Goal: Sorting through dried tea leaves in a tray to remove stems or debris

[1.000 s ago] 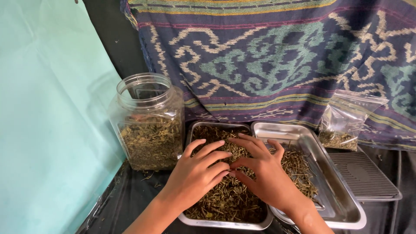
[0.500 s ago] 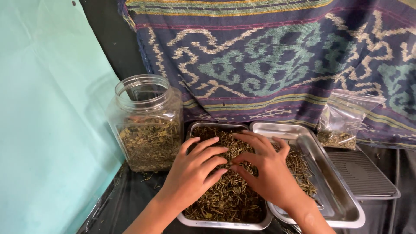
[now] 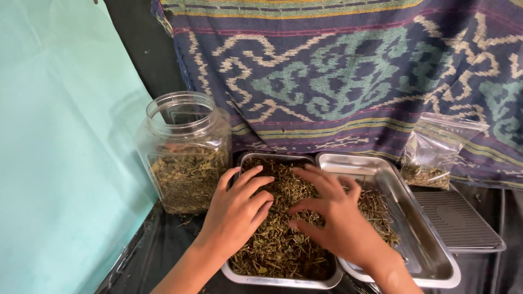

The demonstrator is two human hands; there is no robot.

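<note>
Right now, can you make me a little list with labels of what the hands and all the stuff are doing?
left hand: fingers spread, palm down on the dried herbs
right hand: fingers spread, resting on the same herbs
left tray: metal, full of herbs
right tray: metal, partly under the right hand, only some herbs on its left side
jar: clear plastic, lid off, about half full, left of the trays
bag: small, clear, a few herbs inside, leaning on the patterned cloth

Soft, even daylight; sharp focus

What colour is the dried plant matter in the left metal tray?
Olive-green and brown dried plant matter, head view.
</note>
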